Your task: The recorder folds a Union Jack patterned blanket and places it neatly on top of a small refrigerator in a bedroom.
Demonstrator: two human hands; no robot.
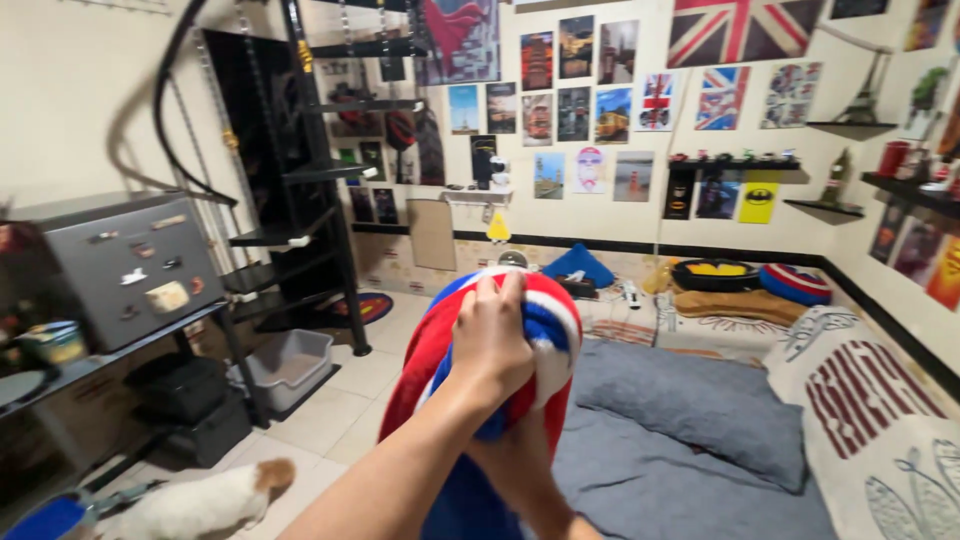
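Nearest to me, at the bottom left edge, a white and tan animal lies on the pale tiled floor; its head is cut off by the frame, so I cannot tell what kind it is. A blue round object sits beside it, mostly out of view.

In the centre, I see my left hand raised, fingers curled tight and clamped on a bunched red, white and blue fleece blanket. The blanket is held up in the air in the middle of the view, above the near edge of the bed. My right hand is below, largely hidden by the left forearm and the cloth; it seems to grip the blanket from beneath, but I cannot tell how its fingers are set.

Just behind, a grey sheet covers a low mattress with a grey pillow. To the right lies a cream patterned quilt, cut off by the frame.

On the left, a grey metal cabinet dotted with magnets stands on a dark shelf, with a pale plastic tray on the floor under it. A black ladder-like shelf unit rises further back.

Farthest, the cream wall carries many small posters and flag pictures; their details are too blurred to make out. Round cushions rest along the far end of the bed.
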